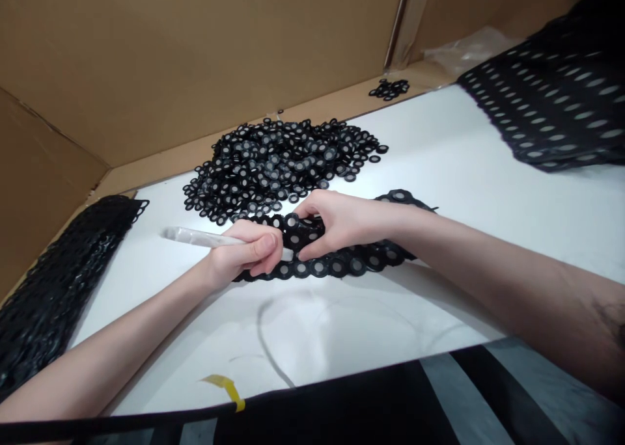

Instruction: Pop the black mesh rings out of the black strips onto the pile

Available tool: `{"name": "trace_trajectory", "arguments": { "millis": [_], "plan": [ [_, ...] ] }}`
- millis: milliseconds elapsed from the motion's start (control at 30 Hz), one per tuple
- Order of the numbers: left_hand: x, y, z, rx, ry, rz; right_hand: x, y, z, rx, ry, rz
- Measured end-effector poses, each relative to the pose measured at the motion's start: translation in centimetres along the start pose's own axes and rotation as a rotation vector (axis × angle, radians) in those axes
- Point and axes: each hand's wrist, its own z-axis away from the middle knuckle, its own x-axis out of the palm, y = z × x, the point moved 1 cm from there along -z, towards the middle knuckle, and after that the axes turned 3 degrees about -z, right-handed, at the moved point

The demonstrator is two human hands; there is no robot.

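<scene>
My left hand [249, 250] is closed around a white pen-like tool [195, 237] with a clear wrapping. The tool's blunt white end touches or nearly touches a black strip [336, 266] of joined discs with pale round centres. My right hand [336, 220] grips the strip from the right, thumb on the near side and forefinger towards the far edge, with discs showing between them. Its other fingers are hidden. The strip lies on a white tabletop [342, 321]. Just behind the hands spreads a heap of loose black rings [278, 162] with pale centres.
A folded black perforated sheet [53, 282] lies at the left edge, and another black holed sheet [551, 94] at the far right. A small ring cluster [389, 89] sits by the cardboard wall [205, 48]. Yellow tape [227, 388] sticks at the near edge.
</scene>
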Motion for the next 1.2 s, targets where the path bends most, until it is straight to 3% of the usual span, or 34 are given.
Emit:
{"name": "trace_trajectory", "arguments": {
  "millis": [233,667,1200],
  "plan": [
    [0.2,0.6,-0.1,0.007,-0.082,-0.051,0.1,0.0,-0.1,0.001,-0.006,-0.013],
    [0.8,-0.9,0.7,0.077,0.160,0.071,0.2,-0.4,0.3,0.030,-0.067,0.103],
    [1.1,-0.1,0.5,0.100,0.224,0.352,-0.1,-0.3,0.5,0.015,-0.168,-0.027]
  ]
}}
